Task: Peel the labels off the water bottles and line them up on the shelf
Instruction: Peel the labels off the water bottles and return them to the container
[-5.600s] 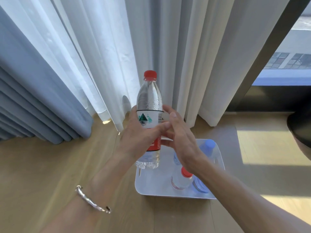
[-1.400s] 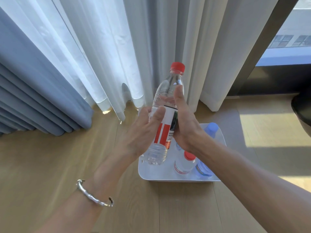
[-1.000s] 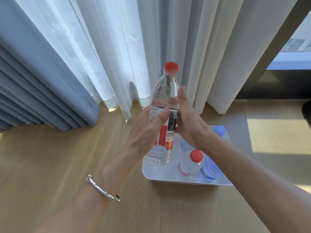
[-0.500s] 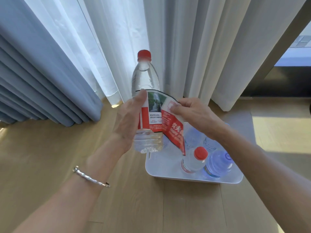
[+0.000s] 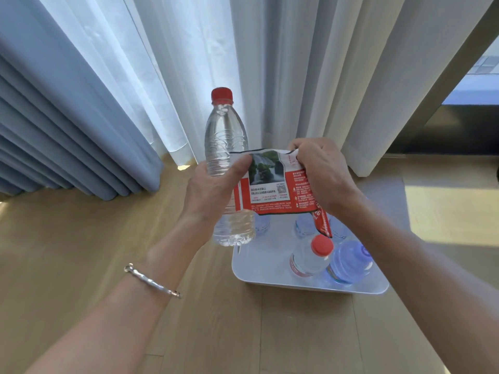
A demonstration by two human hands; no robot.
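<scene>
My left hand [image 5: 213, 188] grips a clear water bottle [image 5: 225, 141] with a red cap, upright above the floor. Its red and white label [image 5: 272, 188] is unwrapped and stretched out to the right, one end still under my left thumb. My right hand [image 5: 321, 174] is closed on the label's far end. Below stands a white tray [image 5: 270, 276] with a red-capped bottle [image 5: 310, 256], a blue-capped bottle [image 5: 351, 261] and more bottles partly hidden behind the label.
White sheer curtains [image 5: 216, 63] and blue-grey curtains [image 5: 54, 117] hang down to the wooden floor [image 5: 81, 252] right behind the tray. A dark window frame [image 5: 445, 103] stands at the right. A sunlit patch [image 5: 453, 209] lies on the floor at right.
My right hand has pulled the label off around the bottle and out to the right, so it is now spread flat. The bottle has stayed upright in my left hand.
</scene>
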